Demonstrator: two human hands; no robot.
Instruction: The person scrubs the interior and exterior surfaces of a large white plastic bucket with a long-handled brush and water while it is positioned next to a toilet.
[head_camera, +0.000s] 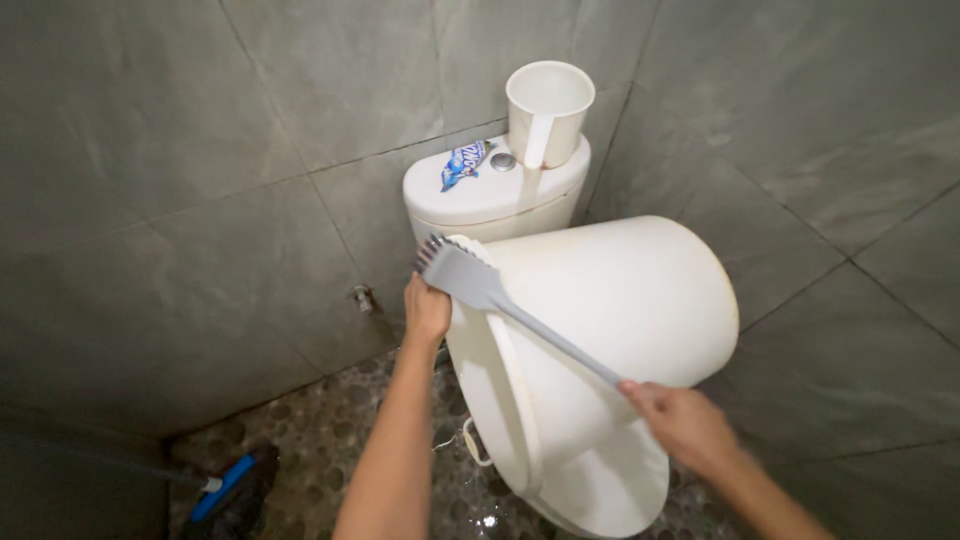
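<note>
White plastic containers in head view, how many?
2. A large bucket lies tipped on its side over the toilet bowl, left hand at its rim. A small handled dipper stands on the cistern. Others may be hidden.

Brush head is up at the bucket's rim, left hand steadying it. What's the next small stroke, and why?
Probably draw the grey brush down along the white bucket wall. The right hand holds the handle end, the bristles sit at the rim by the left hand, and the wall below looks unscrubbed.

Soft, even light is falling from above, leaving the lower left corner sinking into shadow; faint glare is showing on the wet pebble-patterned floor (330, 440), and edges are bending slightly.
</note>
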